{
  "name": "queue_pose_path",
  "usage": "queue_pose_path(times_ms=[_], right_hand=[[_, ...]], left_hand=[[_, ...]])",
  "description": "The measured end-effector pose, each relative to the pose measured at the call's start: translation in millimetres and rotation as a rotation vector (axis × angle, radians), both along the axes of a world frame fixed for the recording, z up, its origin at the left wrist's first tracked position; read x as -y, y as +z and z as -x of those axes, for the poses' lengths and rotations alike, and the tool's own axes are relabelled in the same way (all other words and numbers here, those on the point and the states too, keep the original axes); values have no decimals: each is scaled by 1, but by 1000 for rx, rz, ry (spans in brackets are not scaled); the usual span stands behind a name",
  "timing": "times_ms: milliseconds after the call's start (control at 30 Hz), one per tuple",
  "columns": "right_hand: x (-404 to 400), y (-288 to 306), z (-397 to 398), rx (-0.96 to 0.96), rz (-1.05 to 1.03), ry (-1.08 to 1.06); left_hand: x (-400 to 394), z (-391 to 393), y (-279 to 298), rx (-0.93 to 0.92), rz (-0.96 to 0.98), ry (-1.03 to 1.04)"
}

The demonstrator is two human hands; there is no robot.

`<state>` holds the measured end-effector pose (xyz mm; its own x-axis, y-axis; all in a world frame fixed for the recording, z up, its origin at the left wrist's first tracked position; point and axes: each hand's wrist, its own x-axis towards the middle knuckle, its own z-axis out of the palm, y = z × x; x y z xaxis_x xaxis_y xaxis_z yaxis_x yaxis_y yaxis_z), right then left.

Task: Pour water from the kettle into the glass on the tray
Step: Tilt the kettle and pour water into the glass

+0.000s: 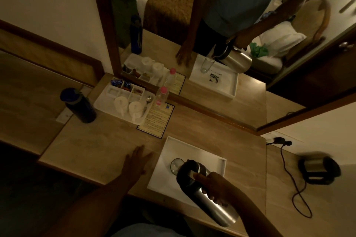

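A steel kettle (208, 200) with a black lid is tipped over the white tray (185, 150), its spout end above a clear glass (176, 165) standing on the tray's left part. My right hand (217, 186) grips the kettle's handle, thumb on the lid lever. My left hand (137, 159) lies flat on the counter just left of the tray, fingers spread, holding nothing. The mirror behind shows the kettle tilted at the glass's rim. The kettle hides part of the glass.
The kettle's base (318, 169) with its cord (294, 184) sits at the right. A dark bottle (80, 106), a white tea tray with two cups (125, 102), a pink-capped bottle (161, 96) and a card (157, 119) stand at the back.
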<state>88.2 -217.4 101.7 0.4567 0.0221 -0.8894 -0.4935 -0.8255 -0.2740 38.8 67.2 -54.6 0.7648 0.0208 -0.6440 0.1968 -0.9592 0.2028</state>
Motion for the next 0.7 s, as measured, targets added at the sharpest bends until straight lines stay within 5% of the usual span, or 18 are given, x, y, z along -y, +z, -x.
queue_pose_path(times_ms=[700], right_hand=[[-2, 11, -19, 3, -9, 94]], left_hand=[[-1, -3, -1, -12, -19, -13]])
